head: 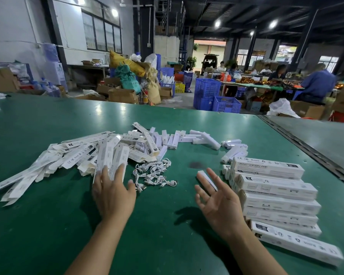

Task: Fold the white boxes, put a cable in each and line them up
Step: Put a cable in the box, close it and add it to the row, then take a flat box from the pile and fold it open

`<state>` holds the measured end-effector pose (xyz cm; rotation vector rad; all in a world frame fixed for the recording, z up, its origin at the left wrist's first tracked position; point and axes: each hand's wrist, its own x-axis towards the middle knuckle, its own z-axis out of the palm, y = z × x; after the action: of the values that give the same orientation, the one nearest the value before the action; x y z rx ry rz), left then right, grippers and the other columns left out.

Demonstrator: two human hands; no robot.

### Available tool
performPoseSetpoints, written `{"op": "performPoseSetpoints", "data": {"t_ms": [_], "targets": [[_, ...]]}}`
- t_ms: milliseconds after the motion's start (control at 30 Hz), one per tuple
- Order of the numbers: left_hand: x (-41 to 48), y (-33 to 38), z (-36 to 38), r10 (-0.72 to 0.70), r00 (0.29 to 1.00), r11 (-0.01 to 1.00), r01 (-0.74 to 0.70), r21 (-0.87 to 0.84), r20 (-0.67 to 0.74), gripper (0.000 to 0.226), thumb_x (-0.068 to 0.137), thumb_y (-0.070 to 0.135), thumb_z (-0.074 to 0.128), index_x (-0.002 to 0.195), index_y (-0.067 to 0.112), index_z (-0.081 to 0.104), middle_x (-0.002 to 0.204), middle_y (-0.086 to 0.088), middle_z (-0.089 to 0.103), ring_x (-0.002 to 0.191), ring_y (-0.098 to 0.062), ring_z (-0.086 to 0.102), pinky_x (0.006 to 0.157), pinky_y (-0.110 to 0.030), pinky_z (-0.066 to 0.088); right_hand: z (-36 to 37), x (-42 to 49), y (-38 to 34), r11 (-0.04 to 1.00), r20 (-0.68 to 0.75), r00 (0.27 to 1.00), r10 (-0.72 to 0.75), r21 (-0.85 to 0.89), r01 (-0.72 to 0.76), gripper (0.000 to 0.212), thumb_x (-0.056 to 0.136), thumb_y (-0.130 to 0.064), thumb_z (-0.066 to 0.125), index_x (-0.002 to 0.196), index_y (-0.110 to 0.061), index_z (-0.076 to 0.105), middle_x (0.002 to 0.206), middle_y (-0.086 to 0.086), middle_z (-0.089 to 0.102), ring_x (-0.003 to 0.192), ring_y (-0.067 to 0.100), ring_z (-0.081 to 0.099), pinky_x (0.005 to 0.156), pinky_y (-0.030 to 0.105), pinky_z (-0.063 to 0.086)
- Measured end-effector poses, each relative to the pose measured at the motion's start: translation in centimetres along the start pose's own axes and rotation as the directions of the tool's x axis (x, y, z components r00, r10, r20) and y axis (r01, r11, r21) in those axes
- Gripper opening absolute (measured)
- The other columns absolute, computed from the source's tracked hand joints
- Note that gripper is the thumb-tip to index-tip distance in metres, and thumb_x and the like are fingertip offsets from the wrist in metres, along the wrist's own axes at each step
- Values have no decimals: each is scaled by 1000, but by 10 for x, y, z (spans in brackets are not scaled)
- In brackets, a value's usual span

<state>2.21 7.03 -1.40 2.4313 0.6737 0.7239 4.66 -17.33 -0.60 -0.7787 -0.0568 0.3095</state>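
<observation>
On the green table (48, 120), flat boxes (72, 155) lie heaped at left, cables (155, 173) beside them, and filled boxes (276, 197) lined up at right. The person's left hand (112, 192) rests spread on the heap; the right hand (219, 203) hangs wide and empty. The next move is likely lifting one flat box to fold.

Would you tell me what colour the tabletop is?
The tabletop is green, seen best in the head view.

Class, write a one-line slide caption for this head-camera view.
Left hand touches the flat unfolded boxes, right hand open beside the lined-up folded boxes, white cables heaped between on the green table.
</observation>
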Motion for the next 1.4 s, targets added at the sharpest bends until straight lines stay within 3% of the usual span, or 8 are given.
{"op": "performPoseSetpoints", "data": {"t_ms": [167, 333, 567, 833, 933, 1100, 1200, 1400], "targets": [[2, -12, 9, -53, 971, 966, -10, 258, 234, 50, 100, 49, 41, 149, 38, 39, 165, -11, 13, 151, -32, 5, 123, -47, 2, 2, -4, 3, 1000, -27, 999, 22, -7, -22, 53, 73, -34, 65, 124, -22, 63, 122, 4, 69, 82, 19, 72, 78, 33, 47], [0, -10, 10, -44, 985, 955, -8, 295, 169, 42, 96, 50, 48, 137, 38, 52, 148, -7, 40, 135, -29, 29, 112, -44, 25, 4, -7, 5, 998, -47, 997, 55, -19, -55, 56, 74, -34, 64, 128, -19, 61, 115, 4, 72, 74, 17, 70, 75, 33, 47], [-1, -4, 14, -90, 962, 918, -20, 396, 259, 49, 97, 64, 30, 136, 38, 42, 135, -10, 40, 124, -28, 34, 100, -39, 30, 4, -8, 8, 997, -56, 996, 70, -18, -71, 52, 77, -34, 61, 126, -17, 63, 112, 6, 72, 69, 17, 67, 73, 32, 47], [-4, 4, 9, -96, 995, 981, 91, -174, -19, 19, 101, 17, 50, 118, 14, 59, 105, -18, 67, 94, -33, 55, 79, -43, 45, 7, -7, 12, 994, -39, 995, 89, -66, -91, 50, 77, -31, 60, 124, -14, 61, 102, 8, 72, 70, 19, 63, 69, 31, 47], [-12, 14, 9, 21, 1000, 908, -27, -418, -19, 19, 100, 12, 53, 119, 14, 56, 101, -20, 66, 74, -32, 60, 57, -35, 47, 12, -6, 16, 976, -42, 996, 83, -196, -90, 50, 73, -32, 60, 120, -15, 61, 100, 6, 74, 68, 18, 65, 69, 30, 48], [-42, 37, 15, 314, 947, 795, -303, -526, -71, 46, 94, 9, 61, 138, 19, 49, 98, -8, 70, 58, -10, 56, 54, -9, 38, 19, -5, 30, 910, -21, 999, -27, -415, 16, 49, 77, -33, 64, 126, -26, 57, 117, 0, 71, 92, 22, 71, 79, 33, 54], [-59, 48, 19, 486, 874, 717, -418, -557, -30, 55, 95, 9, 61, 144, 29, 44, 108, 13, 64, 87, 6, 60, 74, -1, 41, 23, -7, 35, 869, 105, 993, -60, -483, 104, 40, 88, -35, 64, 127, -28, 58, 121, 6, 69, 103, 26, 68, 89, 38, 54], [-62, 48, 26, 661, 744, 656, -513, -554, 94, 48, 98, 34, 48, 145, 37, 43, 128, 11, 59, 119, 2, 51, 102, -15, 40, 23, -8, 35, 838, 171, 979, -112, -512, 186, 34, 93, -39, 57, 112, -13, 68, 110, 18, 70, 106, 28, 66, 91, 35, 53]]}}
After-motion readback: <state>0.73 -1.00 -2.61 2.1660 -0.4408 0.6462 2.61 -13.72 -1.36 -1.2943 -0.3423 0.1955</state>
